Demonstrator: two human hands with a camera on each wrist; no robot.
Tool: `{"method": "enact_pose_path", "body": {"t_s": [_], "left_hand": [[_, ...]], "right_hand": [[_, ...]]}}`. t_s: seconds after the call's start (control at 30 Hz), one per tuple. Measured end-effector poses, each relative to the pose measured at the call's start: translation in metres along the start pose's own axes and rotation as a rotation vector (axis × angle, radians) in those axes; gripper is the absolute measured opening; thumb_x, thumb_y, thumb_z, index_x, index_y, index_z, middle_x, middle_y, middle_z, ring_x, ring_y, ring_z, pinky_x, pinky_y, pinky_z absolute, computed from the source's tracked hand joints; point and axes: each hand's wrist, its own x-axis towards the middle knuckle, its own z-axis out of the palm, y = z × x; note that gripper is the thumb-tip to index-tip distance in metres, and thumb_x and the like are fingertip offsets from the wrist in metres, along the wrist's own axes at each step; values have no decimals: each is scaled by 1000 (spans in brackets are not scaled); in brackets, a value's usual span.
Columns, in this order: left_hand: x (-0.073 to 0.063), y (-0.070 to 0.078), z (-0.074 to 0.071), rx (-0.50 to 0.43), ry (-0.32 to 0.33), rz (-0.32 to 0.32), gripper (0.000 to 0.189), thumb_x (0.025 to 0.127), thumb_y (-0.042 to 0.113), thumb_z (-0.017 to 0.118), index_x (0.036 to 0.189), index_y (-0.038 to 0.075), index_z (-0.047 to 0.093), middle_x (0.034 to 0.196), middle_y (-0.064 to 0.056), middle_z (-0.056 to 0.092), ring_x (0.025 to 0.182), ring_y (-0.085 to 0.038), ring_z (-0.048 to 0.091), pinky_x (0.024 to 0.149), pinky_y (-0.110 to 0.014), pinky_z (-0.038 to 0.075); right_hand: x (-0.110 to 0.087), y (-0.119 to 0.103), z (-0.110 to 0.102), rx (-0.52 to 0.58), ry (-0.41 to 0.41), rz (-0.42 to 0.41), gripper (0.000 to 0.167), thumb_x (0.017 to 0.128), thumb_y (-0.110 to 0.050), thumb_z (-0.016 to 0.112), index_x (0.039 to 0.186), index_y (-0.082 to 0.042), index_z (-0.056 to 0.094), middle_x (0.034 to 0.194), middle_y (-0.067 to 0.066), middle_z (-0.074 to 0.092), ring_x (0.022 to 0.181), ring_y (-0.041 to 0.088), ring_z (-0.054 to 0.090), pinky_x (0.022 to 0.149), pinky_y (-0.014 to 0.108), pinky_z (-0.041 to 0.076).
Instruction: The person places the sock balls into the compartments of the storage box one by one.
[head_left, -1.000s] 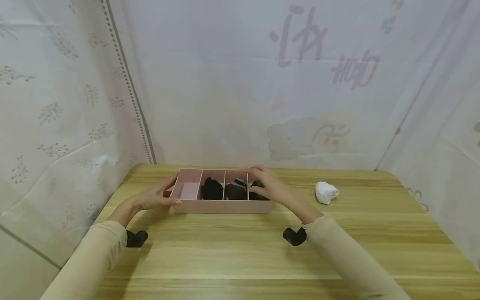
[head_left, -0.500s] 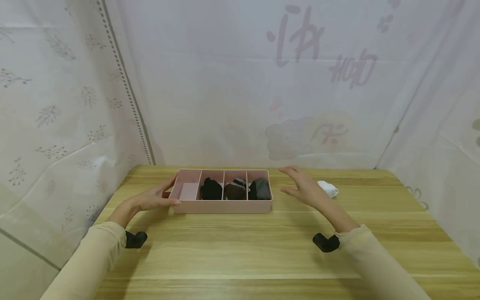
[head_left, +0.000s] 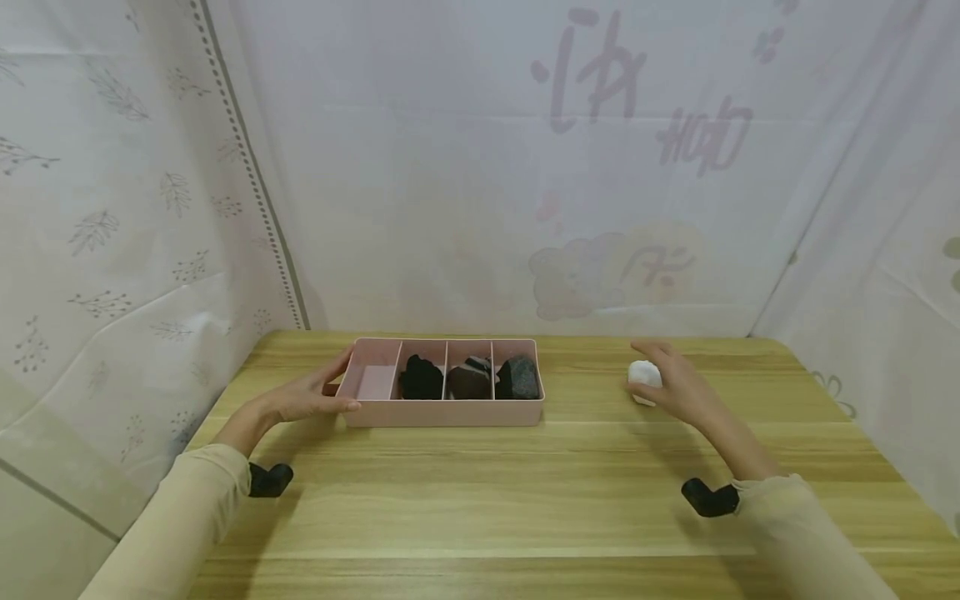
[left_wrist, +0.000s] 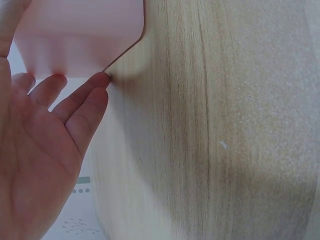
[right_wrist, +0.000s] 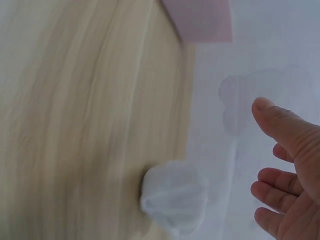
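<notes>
A pink box with several compartments stands near the table's back edge. My left hand holds its left end, thumb at the front corner; in the left wrist view the fingertips touch the box's pink wall. From left to right, the leftmost compartment is bare, then come a black balled sock, a brown striped one and a dark grey one. My right hand is beside a white balled sock, thumb and fingers spread; the right wrist view shows a gap between hand and sock.
The wooden table spreads in front of the box and to its right. A printed white curtain hangs right behind the table, with more curtain at the left side. Black wrist mounts stick out below both wrists.
My right hand has left the rightmost compartment, uncovering the dark grey sock, and moved right across the table to the white sock. The left hand has kept its place on the box.
</notes>
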Motion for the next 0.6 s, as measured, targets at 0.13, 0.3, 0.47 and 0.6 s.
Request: {"method": "enact_pose_path", "body": {"t_s": [0.13,0.3,0.47,0.6], "left_hand": [[0,0,0,-4,7,-7,100,89,17,64,150,19,-15,155,-24,-8,133,-56,19,101,-56,33],[-1,-1,1,-9,6,-13,100,89,17,64,150,19,-15,155,-24,-9,133,-56,18,102,-59,31],[-1,-1,0,-15,-3,-7,100,89,17,64,150,19,-16,155,-25,-8,133,-57,18,102,-60,31],[0,-1,0,-10,2,10,99,89,16,64,150,17,-15,154,-27,-6,132,-57,20,100,-57,34]], "right_hand": [[-6,9,0,-16,-32,64,69,78,-15,77,133,9,43,128,35,45,113,53,45,84,61,43],[-9,16,5,-47,-36,103,73,75,-18,79,133,8,41,125,39,44,108,54,47,77,61,47],[-9,22,13,-45,-47,123,78,73,-17,80,134,9,39,121,42,44,105,56,48,76,62,45],[-10,24,17,-37,-52,121,78,73,-14,80,134,10,38,123,41,44,107,56,47,79,62,44]]}}
